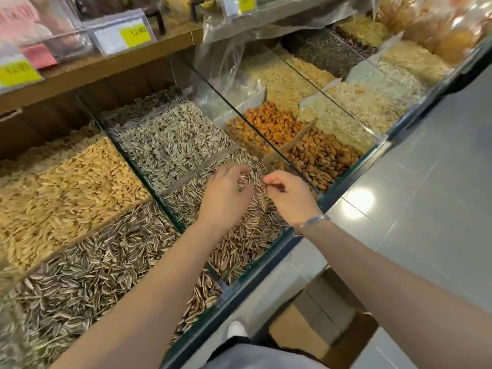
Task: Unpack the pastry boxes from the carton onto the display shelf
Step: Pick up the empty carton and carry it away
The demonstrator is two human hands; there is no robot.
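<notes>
Head view: right hand (288, 199) pinches a sliver (275, 186) (dark) above seeds (239, 243).

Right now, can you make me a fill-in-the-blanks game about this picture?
1. The left hand and right hand are over the striped ___ seeds.
2. The silver bracelet is on the ___ wrist.
3. The price tags on the wooden shelf are ___.
4. The cardboard carton stands on the ___.
Missing words: sunflower; right; yellow; floor.
</notes>
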